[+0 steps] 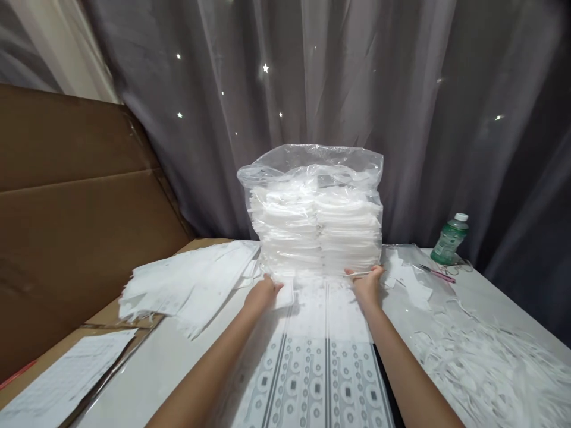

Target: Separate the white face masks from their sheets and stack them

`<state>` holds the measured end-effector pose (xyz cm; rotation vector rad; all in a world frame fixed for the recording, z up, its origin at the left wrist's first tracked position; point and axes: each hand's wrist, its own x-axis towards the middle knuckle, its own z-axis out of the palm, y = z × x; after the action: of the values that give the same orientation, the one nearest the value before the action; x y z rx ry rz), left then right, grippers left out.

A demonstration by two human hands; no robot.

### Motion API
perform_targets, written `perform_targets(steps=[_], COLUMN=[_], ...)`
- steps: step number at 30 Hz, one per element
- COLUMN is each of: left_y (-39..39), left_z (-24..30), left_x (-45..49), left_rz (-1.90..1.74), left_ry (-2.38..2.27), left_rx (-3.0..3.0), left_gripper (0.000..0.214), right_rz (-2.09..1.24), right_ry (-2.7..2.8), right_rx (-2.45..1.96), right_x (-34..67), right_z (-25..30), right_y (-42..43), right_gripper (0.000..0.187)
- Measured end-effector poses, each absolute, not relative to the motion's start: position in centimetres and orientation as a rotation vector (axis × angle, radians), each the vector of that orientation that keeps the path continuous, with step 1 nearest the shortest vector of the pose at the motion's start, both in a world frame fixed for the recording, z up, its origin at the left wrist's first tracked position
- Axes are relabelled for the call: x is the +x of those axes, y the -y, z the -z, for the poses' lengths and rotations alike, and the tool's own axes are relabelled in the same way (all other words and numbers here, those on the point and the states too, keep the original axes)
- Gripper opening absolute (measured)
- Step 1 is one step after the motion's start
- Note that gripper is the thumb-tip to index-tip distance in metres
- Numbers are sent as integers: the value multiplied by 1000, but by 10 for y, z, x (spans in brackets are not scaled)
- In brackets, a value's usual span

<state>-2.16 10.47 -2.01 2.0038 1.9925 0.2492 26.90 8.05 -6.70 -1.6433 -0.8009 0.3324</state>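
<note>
A clear plastic bag [312, 156] stands at the table's back, full of two side-by-side stacks of white sheets [285, 238]. Right in front of it, my left hand [263, 293] is closed on the edge of a white sheet [284, 295], thumb on top. My right hand [368, 286] pinches a thin white strip [359, 273] by the bag's lower right corner. Between my forearms lies a long printed sheet [312, 380] with grey circles and dark lines. Its far end, under the hands, is pale and hard to make out.
Fanned white sheets [191, 279] lie on the left, by a cardboard box [80, 196] and a printed paper [71, 380]. At right are a heap of white strips [499, 368], paper scraps [408, 282], pink-handled tweezers [439, 273] and a green bottle [449, 241]. A grey curtain [339, 77] hangs behind.
</note>
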Motion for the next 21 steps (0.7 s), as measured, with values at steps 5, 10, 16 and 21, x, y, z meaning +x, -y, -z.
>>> perform_targets(steps=[5,10,16,21], left_y=[-115,-133,-158,-177], left_z=[20,19,18,16], left_x=[-7,-4,-1,2], left_rz=[-213,-219,-228,-244], left_ry=[-1991,-1965,-1976,-1995], left_rx=[1987,2018,2071,2077], left_gripper=[34,32,33,33], right_rz=[-334,-284,-221,-175], right_ry=[905,930,923,949], right_rx=[-1733,-1793,-1838,-1832], right_x=[268,271,268,259], right_z=[69,71,68,68], right_y=[-63,-69,-81,-83], right_gripper=[54,46,43,39])
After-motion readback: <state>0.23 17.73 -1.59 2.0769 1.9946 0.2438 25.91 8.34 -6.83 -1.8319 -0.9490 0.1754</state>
